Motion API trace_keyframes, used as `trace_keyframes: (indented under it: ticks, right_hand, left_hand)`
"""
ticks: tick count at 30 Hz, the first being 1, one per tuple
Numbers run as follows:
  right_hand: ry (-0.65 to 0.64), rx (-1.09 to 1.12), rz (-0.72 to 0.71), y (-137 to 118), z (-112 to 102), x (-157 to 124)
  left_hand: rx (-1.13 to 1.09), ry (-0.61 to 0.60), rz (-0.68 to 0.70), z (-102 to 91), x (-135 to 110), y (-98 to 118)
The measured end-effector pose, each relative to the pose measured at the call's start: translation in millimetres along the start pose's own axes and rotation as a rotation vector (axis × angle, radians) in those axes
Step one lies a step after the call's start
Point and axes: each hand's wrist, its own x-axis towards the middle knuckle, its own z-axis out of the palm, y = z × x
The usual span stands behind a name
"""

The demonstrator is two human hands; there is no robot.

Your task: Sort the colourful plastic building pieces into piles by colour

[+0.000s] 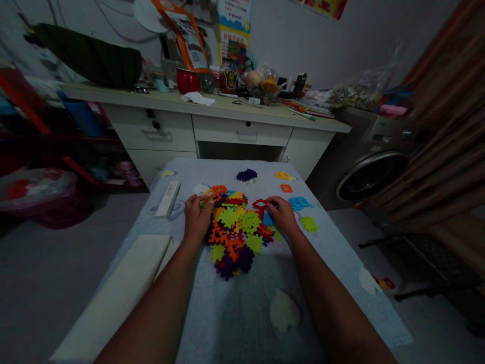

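A heap of colourful flat puzzle pieces point(231, 235) with toothed edges lies in the middle of the cloth-covered table. At its left side my left hand point(197, 218) is closed, with a small yellow-green puzzle piece point(203, 204) showing between thumb and fingers. My right hand point(282, 215), at the heap's right edge, pinches a red puzzle piece point(259, 203) with a hollow centre. Beyond and right of the heap lie sorted pieces: a purple pile point(246, 175), yellow ones point(282, 175), an orange one point(286, 188), blue ones point(299, 203) and green ones point(309, 224).
A white bar-shaped object point(167, 199) and a long white board point(140, 263) lie along the table's left side. Behind stands a white desk point(242, 129) crowded with jars and papers. A washing machine point(369, 162) is at right; a lined bin point(45, 199) is at left.
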Motion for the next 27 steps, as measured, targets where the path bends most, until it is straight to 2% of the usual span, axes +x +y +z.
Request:
trace_keyframes:
  ticks: [6, 13, 16, 19, 24, 27]
  right_hand:
    - [0.152, 0.09, 0.085, 7.4, -0.4, -4.2]
    - [0.152, 0.079, 0.088, -1.8, -15.3, -0.3]
    - [0.115, 0.011, 0.063, -5.4, -35.6, -4.9]
    - [0.102, -0.091, 0.047, -3.1, -65.4, -22.4]
    - [0.178, -0.233, 0.106, 16.1, -119.2, -74.1]
    - [0.208, -0.286, 0.157, 31.8, -137.9, -106.3]
  left_hand:
    - [0.002, -0.011, -0.003, -0.6, -0.6, -2.1]
    - [0.011, -0.021, 0.009, -1.3, -1.6, -2.4]
    - [0.009, -0.014, 0.001, -0.8, -0.1, -3.4]
    - [0.007, -0.01, 0.006, 0.4, 1.6, -5.2]
    - [0.009, -0.006, 0.03, 3.0, 2.8, -8.4]
    - [0.023, -0.012, 0.048, 3.4, 2.7, -8.7]
